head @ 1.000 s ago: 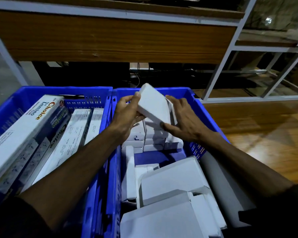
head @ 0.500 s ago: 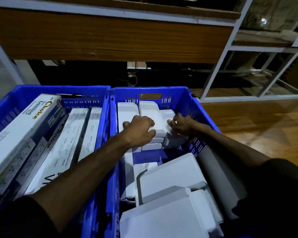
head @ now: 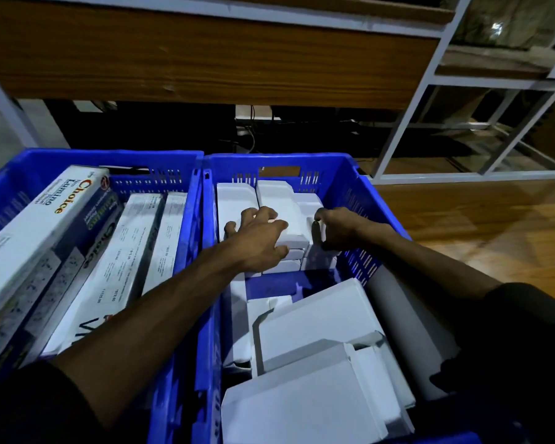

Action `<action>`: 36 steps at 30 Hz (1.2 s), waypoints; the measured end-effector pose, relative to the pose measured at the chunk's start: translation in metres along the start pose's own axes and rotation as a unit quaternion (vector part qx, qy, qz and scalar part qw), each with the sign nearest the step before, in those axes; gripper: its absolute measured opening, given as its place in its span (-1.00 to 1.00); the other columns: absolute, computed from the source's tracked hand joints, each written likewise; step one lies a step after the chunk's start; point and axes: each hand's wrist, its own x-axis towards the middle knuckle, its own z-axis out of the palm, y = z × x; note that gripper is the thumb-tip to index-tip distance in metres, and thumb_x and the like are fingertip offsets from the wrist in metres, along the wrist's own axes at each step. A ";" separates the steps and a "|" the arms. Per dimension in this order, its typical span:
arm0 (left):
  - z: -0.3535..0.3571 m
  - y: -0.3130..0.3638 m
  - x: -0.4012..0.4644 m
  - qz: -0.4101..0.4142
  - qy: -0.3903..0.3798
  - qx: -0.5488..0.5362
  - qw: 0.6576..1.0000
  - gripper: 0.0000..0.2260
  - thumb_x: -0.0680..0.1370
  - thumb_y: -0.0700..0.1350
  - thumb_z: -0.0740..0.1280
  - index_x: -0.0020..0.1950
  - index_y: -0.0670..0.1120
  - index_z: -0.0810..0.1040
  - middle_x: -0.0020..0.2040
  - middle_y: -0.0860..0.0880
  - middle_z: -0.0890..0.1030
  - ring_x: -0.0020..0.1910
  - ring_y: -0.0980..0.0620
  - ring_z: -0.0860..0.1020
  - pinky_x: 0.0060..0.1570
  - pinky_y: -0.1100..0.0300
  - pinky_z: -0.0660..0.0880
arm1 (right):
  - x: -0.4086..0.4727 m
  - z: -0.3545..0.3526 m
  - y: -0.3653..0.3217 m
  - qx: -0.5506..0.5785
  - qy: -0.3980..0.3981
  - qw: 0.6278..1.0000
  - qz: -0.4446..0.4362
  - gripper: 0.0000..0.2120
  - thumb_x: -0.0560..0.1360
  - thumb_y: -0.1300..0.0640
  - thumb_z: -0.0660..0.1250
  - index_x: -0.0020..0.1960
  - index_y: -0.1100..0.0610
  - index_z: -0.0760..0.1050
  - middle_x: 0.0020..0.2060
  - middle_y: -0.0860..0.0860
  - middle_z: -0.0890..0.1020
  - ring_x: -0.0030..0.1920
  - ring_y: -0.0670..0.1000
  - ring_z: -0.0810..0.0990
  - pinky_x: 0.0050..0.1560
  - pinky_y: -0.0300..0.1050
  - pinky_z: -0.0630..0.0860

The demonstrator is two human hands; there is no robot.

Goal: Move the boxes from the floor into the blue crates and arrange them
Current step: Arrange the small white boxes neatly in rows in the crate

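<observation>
1. Left hand point(head: 257, 238) lies spread, fingers relaxed, pressing flat on the stack of small white boxes point(head: 285, 213) at the far end of the right blue crate point(head: 362, 200).
2. Right hand point(head: 334, 229) has its fingers curled round the stack's right edge, against the crate wall.
3. Bigger white boxes point(head: 318, 318) sit loose at the near end.
4. Left blue crate point(head: 87, 157) holds long printed boxes point(head: 116, 267).

Left crate point(head: 87, 157): cut off at left edge. White boxes point(head: 279, 200): partly hidden under both hands. Box print: mostly too blurred to read.
</observation>
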 end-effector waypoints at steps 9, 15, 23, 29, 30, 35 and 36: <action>0.000 0.002 -0.002 0.004 0.006 -0.007 1.000 -0.51 0.62 0.06 0.27 0.55 0.14 0.24 0.60 -0.03 0.08 0.57 -0.13 -0.02 0.42 -0.21 0.09 | -0.003 -0.003 -0.014 0.159 0.050 0.980 -0.111 -0.72 0.48 0.41 0.22 0.12 0.18 0.54 0.02 0.13 0.60 -0.01 0.07 0.57 -0.11 -0.10 0.54; 0.002 0.000 -0.001 0.023 -0.013 0.010 1.000 -0.54 0.64 0.06 0.23 0.55 0.18 0.24 0.63 0.03 0.02 0.59 -0.10 -0.13 0.45 -0.29 0.02 | -0.009 -0.005 -0.008 0.220 0.012 0.969 -0.115 -0.74 0.55 0.24 0.33 0.24 0.12 0.53 0.16 0.00 0.58 0.10 0.02 0.58 0.05 -0.09 0.55; 0.003 -0.001 0.000 0.028 -0.023 0.047 0.998 -0.53 0.66 0.02 0.20 0.58 0.14 0.21 0.63 0.04 0.03 0.59 -0.12 -0.09 0.43 -0.25 0.04 | -0.007 -0.003 -0.010 0.120 0.030 0.982 -0.141 -0.85 0.53 0.16 0.40 0.06 0.19 0.54 0.01 0.06 0.62 0.03 0.09 0.59 0.10 0.07 0.59; 0.002 0.001 0.000 0.029 0.025 0.031 0.999 -0.58 0.64 -0.03 0.21 0.51 0.08 0.35 0.60 0.02 0.17 0.57 -0.12 0.00 0.38 -0.18 0.11 | -0.017 -0.011 -0.018 0.201 0.067 0.976 -0.055 -0.65 0.56 0.25 0.30 0.34 0.21 0.46 0.21 0.11 0.59 0.12 0.11 0.61 0.04 -0.07 0.57; 0.002 0.002 0.000 0.030 0.057 0.013 0.998 -0.60 0.63 -0.05 0.21 0.49 0.06 0.39 0.57 0.02 0.22 0.55 -0.10 0.04 0.35 -0.14 0.13 | -0.019 -0.013 -0.020 0.181 0.102 0.977 -0.053 -0.66 0.57 0.24 0.30 0.34 0.23 0.47 0.21 0.12 0.60 0.13 0.11 0.60 0.03 -0.10 0.55; -0.005 0.007 -0.001 0.053 0.180 -0.051 0.981 -0.73 0.59 -0.14 0.23 0.26 -0.03 0.57 0.27 -0.01 0.55 0.33 -0.09 0.35 0.13 0.01 0.27 | -0.033 -0.024 -0.021 0.133 -0.021 0.990 -0.044 -0.82 0.63 0.16 0.27 0.12 0.23 0.58 -0.08 0.11 0.70 -0.13 0.06 0.71 -0.09 -0.06 0.67; -0.005 0.007 -0.001 0.066 0.179 -0.058 0.980 -0.75 0.58 -0.15 0.24 0.21 -0.05 0.60 0.20 -0.02 0.60 0.27 -0.09 0.42 0.14 0.00 0.37 | -0.038 -0.026 -0.022 0.118 -0.084 0.989 -0.038 -0.82 0.63 0.16 0.26 0.11 0.21 0.59 -0.10 0.09 0.71 -0.15 0.03 0.71 -0.10 -0.08 0.67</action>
